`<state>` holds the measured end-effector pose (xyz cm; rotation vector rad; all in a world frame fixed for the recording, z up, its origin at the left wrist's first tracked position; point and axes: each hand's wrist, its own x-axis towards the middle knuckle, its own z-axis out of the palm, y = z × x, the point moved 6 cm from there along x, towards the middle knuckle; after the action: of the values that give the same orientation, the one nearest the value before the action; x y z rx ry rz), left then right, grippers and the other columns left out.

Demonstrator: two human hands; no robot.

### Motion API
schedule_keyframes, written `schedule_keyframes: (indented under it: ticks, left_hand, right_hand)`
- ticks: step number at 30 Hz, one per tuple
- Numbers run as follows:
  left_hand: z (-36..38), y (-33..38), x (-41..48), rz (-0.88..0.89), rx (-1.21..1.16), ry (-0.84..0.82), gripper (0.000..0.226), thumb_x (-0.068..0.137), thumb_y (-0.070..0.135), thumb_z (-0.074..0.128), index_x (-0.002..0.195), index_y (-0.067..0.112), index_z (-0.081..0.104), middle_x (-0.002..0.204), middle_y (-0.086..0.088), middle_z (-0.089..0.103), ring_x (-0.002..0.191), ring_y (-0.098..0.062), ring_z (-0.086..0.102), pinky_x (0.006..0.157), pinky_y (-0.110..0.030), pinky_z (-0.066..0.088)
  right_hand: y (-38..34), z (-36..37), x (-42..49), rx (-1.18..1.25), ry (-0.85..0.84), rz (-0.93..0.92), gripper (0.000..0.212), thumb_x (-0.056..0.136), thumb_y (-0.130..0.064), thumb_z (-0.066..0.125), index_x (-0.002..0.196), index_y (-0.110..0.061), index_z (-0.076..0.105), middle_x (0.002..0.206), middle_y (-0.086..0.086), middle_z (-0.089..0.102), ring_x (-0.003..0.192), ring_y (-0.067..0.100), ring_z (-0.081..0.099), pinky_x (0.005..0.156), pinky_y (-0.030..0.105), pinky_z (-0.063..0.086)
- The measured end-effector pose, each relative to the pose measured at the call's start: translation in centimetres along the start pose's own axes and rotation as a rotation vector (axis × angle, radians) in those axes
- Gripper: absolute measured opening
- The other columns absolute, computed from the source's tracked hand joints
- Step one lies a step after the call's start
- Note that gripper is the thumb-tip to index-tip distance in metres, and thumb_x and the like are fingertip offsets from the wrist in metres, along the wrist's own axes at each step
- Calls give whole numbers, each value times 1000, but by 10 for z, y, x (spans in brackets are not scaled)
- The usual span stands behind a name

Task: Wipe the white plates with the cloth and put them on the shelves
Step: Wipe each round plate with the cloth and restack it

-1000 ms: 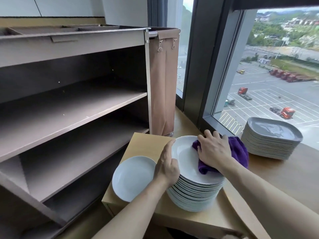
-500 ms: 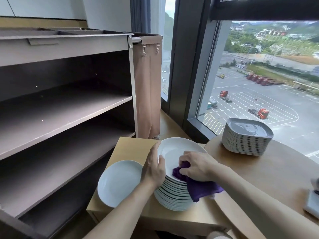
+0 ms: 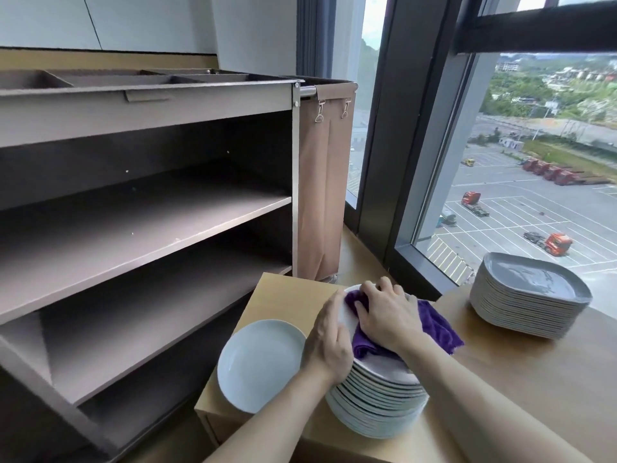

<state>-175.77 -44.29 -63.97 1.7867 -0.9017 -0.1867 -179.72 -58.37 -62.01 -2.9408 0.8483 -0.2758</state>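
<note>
Barely started tbh: right hand (image 3: 389, 315) clutching the cloth (image 3: 437, 325) on the top plate (image 3: 384, 367) of the stack (image 3: 377, 412), lower middle, left hand (image 3: 329, 342) gripping its rim. Shelves (image 3: 133, 222) on the left hold no plates yet.

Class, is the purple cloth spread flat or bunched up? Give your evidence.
Bunched up. The purple cloth crumples in folds under the right hand on the top white plate, one loose end hanging past its rim.

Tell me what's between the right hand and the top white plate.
The purple cloth. The right hand holds it bunched and presses it onto the top plate of the white stack. The head view shows this.
</note>
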Motion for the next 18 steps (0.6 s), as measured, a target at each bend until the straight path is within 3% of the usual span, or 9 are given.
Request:
schedule_keyframes:
  ticks: [2, 5, 9, 12, 18]
  left_hand:
    - [1, -2, -1, -20, 39, 0, 60, 90, 25, 25, 146, 41, 39, 149, 25, 42, 137, 10, 34, 111, -10, 29]
    - [1, -6, -1, -59, 84, 20, 63, 90, 23, 24, 151, 28, 40, 149, 13, 47, 137, 0, 37, 109, -15, 33]
    - [1, -5, -2, -47, 109, 28, 63, 89, 23, 23, 149, 20, 43, 149, 17, 44, 141, -1, 35, 102, -3, 27]
    - [2, -7, -1, -47, 106, 29, 61, 89, 24, 24, 146, 20, 44, 150, 16, 43, 141, -1, 35, 103, -6, 27]
    - [1, -6, 0, -33, 77, 41, 59, 92, 30, 26, 147, 20, 44, 151, 11, 46, 139, -7, 41, 102, -13, 33]
  right_hand:
    - [13, -1, 0, -57, 11, 46, 34, 103, -56, 34, 121, -32, 51, 127, 2, 50, 115, 29, 51, 93, 49, 39]
    - [29, -4, -7, -156, 4, 67, 36, 105, -53, 30, 124, -30, 50, 131, 4, 48, 114, 30, 50, 94, 50, 37]
    - [43, -12, -28, -229, -32, 73, 39, 106, -52, 29, 132, -29, 47, 131, 4, 48, 115, 29, 49, 97, 52, 35]
    - [43, -16, -43, -193, -99, 42, 40, 104, -56, 30, 128, -30, 48, 132, 5, 49, 121, 29, 50, 100, 52, 38]
    - [23, -31, -58, 69, -325, -97, 22, 94, -62, 46, 102, -42, 50, 102, -11, 46, 100, 19, 52, 89, 42, 40]
